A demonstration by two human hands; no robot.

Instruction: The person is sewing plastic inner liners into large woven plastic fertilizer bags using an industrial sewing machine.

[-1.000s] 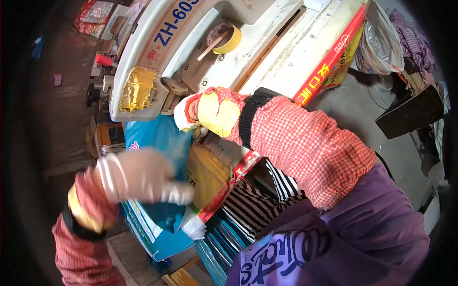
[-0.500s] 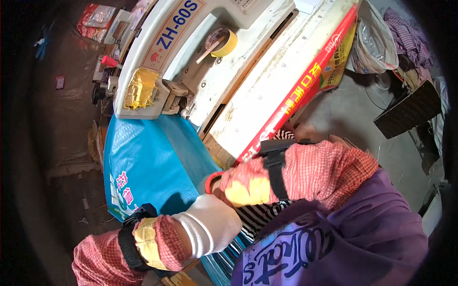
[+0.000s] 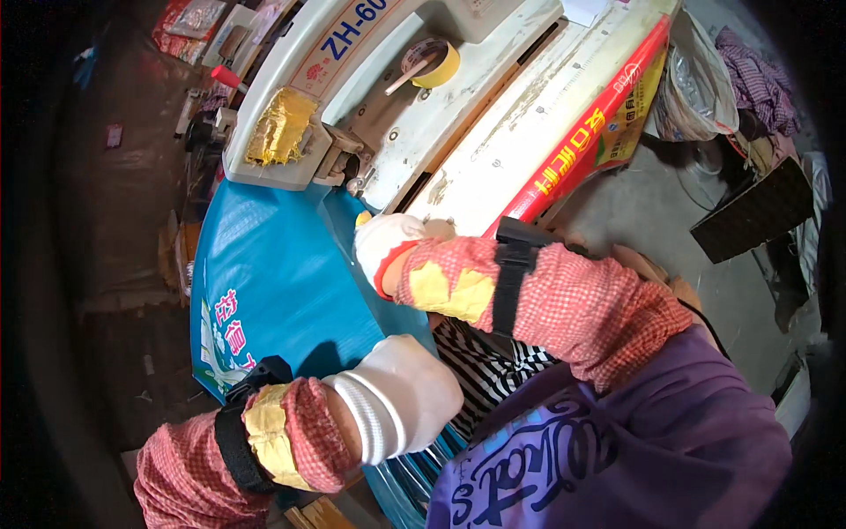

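Note:
A blue plastic sack (image 3: 291, 256) with pink characters spreads out below the head of a white industrial sewing machine (image 3: 256, 132). My right hand (image 3: 388, 242), in a white glove with a red cuff, is closed at the sack's right edge, close to the needle area. A yellow fingertip shows on it; its other fingers are curled and partly hidden. Nearer to me, my left hand (image 3: 410, 397), in a white glove with a ribbed cuff, rests over the sack's near edge. Its fingers point down out of sight. More blue sacks (image 3: 401, 489) hang below it beside my lap.
A roll of yellow tape (image 3: 436, 66) with a stick in it lies on the machine bed. A red and yellow sheet (image 3: 577, 145) lines the table's edge. To the right are a white bag (image 3: 696, 88) and a dark board (image 3: 753, 212). A red knob (image 3: 226, 77) projects left of the machine.
My right hand has moved up and away from beside my left hand to the sack's edge near the machine head. The left hand stays nearly in place. The view has shifted slightly.

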